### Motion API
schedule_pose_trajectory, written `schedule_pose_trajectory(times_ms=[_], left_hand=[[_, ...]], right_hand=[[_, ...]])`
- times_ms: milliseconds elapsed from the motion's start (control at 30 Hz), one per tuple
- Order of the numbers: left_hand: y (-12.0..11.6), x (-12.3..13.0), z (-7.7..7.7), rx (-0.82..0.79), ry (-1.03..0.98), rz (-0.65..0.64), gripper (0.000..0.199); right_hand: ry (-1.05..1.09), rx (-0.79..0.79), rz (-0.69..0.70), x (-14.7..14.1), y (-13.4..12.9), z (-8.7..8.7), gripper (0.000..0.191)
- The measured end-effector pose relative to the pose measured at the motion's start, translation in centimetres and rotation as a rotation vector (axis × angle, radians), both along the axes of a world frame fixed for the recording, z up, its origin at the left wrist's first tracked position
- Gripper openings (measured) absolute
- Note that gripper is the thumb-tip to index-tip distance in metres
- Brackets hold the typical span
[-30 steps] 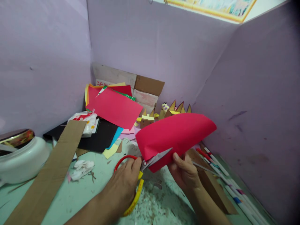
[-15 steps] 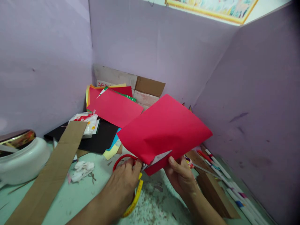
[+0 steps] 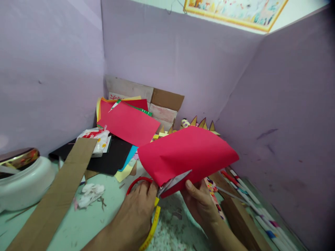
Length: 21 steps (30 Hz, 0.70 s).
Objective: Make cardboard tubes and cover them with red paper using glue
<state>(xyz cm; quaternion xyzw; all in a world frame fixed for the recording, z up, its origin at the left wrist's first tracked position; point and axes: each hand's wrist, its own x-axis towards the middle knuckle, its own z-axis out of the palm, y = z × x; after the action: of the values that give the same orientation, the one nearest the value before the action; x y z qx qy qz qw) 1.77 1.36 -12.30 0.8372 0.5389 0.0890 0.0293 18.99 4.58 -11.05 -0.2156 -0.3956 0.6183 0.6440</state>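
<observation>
A sheet of red paper [image 3: 188, 150] is held up over the table, bent, with a slit near its lower edge. My right hand [image 3: 200, 197] is closed on that lower edge, thumb in front. Scissors with a red handle loop [image 3: 133, 183] are gripped in my left hand [image 3: 137, 205]. Their blades [image 3: 167, 185] reach into the slit, though they are partly hidden by the paper. A curved yellow band [image 3: 154, 225] with small marks shows beside my left hand; I cannot tell whether it belongs to the scissors.
At left lie a long cardboard strip [image 3: 60, 188], a white pot [image 3: 27, 181] and crumpled tissue [image 3: 91, 194]. More red paper [image 3: 131, 120] and black sheets [image 3: 117, 157] are stacked behind. Markers [image 3: 272, 223] and a brown cardboard piece [image 3: 243, 223] line the right wall. Scraps litter the table [image 3: 86, 223].
The red paper's far corner has tipped down and the sheet bends more, uncovering spiky yellow shapes behind it. Both hands keep their grips; the view has shifted slightly.
</observation>
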Motion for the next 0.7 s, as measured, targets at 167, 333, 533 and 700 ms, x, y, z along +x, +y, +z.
schedule_pose_trajectory(times_ms=[167, 333, 533, 700], left_hand=[[0.0, 0.3, 1.1, -0.115, 0.061, 0.052, 0.052], [-0.1, 0.1, 0.5, -0.001, 0.062, 0.061, 0.053], [-0.4, -0.2, 0.1, 0.072, 0.023, 0.032, 0.062], [-0.3, -0.1, 0.8, -0.028, 0.030, 0.023, 0.058]], right_hand=[[-0.026, -0.006, 0.016, 0.1, 0.1, -0.5, 0.053], [-0.017, -0.003, 0.000, 0.0, 0.1, -0.4, 0.053], [-0.004, -0.054, -0.023, -0.3, 0.0, 0.1, 0.056], [-0.015, -0.054, -0.025, -0.2, 0.1, -0.1, 0.057]])
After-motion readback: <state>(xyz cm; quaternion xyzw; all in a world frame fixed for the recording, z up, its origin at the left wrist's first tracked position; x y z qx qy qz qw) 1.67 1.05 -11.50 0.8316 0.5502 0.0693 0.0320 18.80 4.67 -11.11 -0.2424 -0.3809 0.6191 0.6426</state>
